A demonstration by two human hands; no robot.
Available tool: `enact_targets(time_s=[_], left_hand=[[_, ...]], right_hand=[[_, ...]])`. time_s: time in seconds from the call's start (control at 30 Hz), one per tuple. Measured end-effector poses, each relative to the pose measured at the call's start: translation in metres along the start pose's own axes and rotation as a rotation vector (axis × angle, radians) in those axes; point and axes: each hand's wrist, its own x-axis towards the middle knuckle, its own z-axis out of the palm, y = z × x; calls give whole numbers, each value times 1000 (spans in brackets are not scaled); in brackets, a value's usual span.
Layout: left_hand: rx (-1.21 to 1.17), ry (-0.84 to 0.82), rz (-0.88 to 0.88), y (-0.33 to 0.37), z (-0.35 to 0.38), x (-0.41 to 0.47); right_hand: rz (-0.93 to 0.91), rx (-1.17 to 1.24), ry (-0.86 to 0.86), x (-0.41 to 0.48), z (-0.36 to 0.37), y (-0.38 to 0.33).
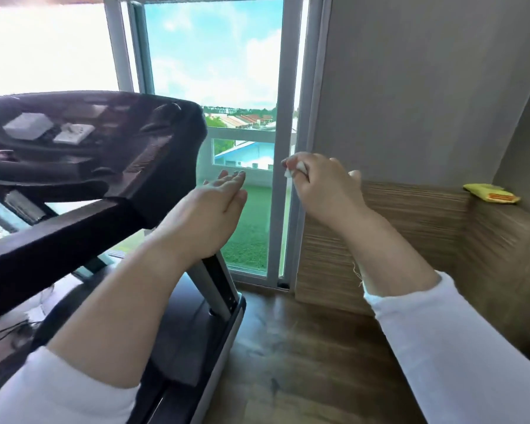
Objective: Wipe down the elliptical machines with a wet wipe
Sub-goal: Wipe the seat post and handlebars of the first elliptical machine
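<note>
Right hand [322,186] up in front of the window frame [277,209] - it pinches a small white wet wipe [297,170] at the fingertips. Left hand [208,209] is released, fingers straight, just right of the exercise machine's black console [110,148]. Far right - a yellow packet [491,193] lies on the wooden ledge [410,206].

console [104,142] black | wipe [294,170] white | packet [491,194] yellow (orange patch) | ledge [410,215] streaked brown

I get strong daylight thru the window [211,56], top-left pane [43,47] blown out white. Treadmill console [104,148] is backlit, dark & motion-blurred; wide-angle bends pic edges.
</note>
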Motion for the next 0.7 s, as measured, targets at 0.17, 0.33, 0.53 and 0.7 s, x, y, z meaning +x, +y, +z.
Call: enact_targets(time_s=[0.17,0.33,0.53,0.7], left_hand=[[-29,-48,-6,17,-34,-7],[-51,-150,45,30,-30,-28],[-100,-251,141,62,-9,-45],[-146,-320,237,103,4,-74]], right_hand=[[59,13,-56,-19,-19,-12],[198,41,-77,-61,-32,4],[336,-7,-66,-109,-53,24],[388,-4,-112,-176,-86,21]])
